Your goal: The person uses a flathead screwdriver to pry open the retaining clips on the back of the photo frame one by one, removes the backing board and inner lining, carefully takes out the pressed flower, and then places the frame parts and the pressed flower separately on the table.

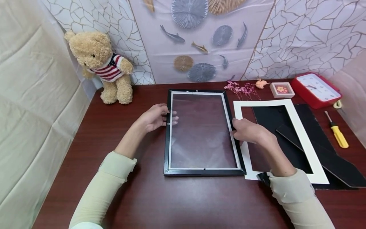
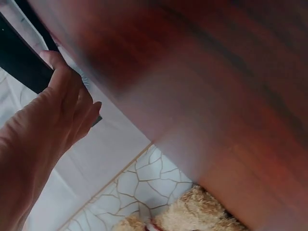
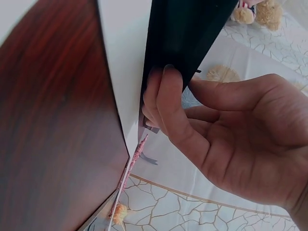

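A black picture frame (image 1: pixel 204 172) with a white inner edge lies in the middle of the table in the head view. Inside it is a clear pane (image 1: pixel 203 130). My left hand (image 1: pixel 154 117) grips the frame's left side, and its fingertips show through the pane from underneath. On the right side, my right hand (image 1: pixel 248 130) holds the frame with its thumb at the upper edge. In the right wrist view, its curled fingers (image 3: pixel 171 101) press against the black bar. The left wrist view shows the left hand (image 2: pixel 57 106) at the frame's edge.
Right of the frame, a white mat (image 1: pixel 264 103) lies over a black backing board (image 1: pixel 308 121) with a stand (image 1: pixel 337 165). Beyond are a yellow screwdriver (image 1: pixel 338 135), red clock (image 1: pixel 317 87), small box (image 1: pixel 282 90) and pink flowers (image 1: pixel 243 89). A teddy bear (image 1: pixel 97 60) leans back left.
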The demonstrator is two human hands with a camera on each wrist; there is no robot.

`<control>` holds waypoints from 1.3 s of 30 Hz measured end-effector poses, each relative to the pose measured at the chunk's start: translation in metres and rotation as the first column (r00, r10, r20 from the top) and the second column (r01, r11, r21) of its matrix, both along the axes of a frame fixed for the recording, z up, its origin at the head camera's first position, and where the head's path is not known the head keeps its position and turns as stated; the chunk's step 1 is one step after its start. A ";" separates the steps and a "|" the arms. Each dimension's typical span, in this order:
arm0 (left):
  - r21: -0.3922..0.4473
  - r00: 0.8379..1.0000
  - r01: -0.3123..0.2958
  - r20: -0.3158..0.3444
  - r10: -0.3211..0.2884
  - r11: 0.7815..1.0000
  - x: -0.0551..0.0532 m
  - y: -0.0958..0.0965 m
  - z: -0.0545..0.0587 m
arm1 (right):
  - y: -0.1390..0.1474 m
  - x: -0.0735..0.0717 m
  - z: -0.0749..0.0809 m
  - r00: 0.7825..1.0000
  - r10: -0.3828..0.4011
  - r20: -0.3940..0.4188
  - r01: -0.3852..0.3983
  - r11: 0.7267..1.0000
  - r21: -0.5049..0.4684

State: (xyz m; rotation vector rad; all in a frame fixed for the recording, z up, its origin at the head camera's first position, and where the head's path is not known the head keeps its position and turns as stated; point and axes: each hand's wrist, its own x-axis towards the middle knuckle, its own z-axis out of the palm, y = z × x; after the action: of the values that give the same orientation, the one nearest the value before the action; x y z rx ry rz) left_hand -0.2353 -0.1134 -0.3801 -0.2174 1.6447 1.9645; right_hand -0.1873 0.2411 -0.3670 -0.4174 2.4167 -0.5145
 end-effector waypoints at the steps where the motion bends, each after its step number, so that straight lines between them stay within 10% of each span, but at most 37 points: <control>1: 0.008 1.000 0.001 0.000 -0.001 1.000 0.000 -0.001 0.000 | -0.009 0.006 0.013 1.000 -0.017 0.009 0.017 0.999 0.036; 39: -0.119 0.992 0.073 -0.089 -0.084 0.990 0.003 -0.006 -0.003 | -0.008 0.010 0.016 1.000 -0.025 0.012 0.024 0.999 0.023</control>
State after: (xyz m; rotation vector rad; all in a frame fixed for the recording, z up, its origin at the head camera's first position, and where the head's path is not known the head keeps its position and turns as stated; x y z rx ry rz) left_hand -0.2326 -0.1198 -0.3827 -0.1036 1.8016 1.8482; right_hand -0.1777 0.2327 -0.3513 -0.3745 2.4166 -0.4988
